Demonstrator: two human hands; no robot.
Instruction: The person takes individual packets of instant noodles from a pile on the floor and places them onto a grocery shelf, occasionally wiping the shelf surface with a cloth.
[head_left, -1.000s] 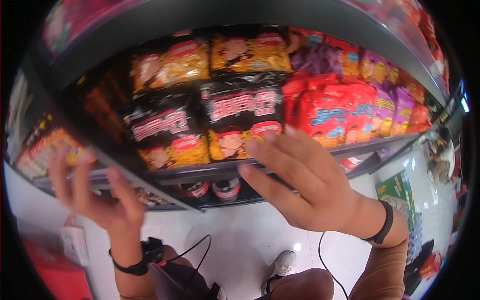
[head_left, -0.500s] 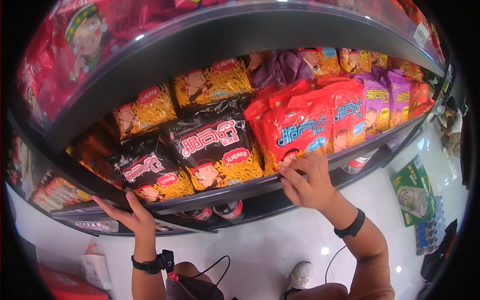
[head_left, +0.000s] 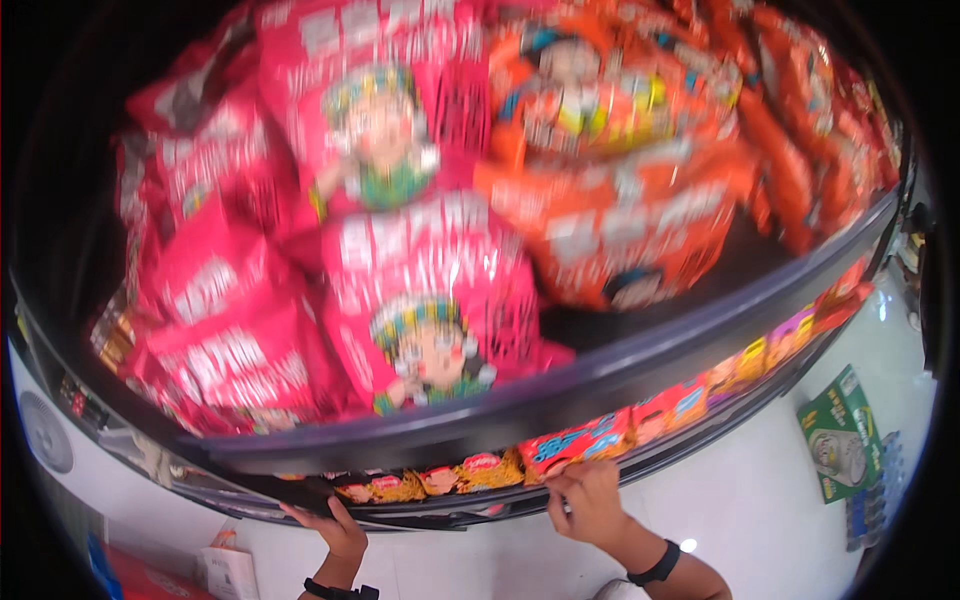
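Note:
My left hand is open, its fingers spread and thumb raised, just below the lower shelf's front edge near black-and-yellow noodle snack bags. It holds nothing. My right hand is curled at the same shelf edge, its fingertips against the bottom of a red noodle snack bag. Whether those fingers pinch the bag or only rest there, I cannot make out. The upper shelf hides most of the lower row.
Pink snack bags and orange snack bags fill the upper shelf. On the floor at right stand a green box and packed bottles. A white bag is at lower left, near a round fan.
My view has swung upward, so the upper shelf's bags now fill most of it and both hands appear lower. Against the shelf, the hands stay at about the same places.

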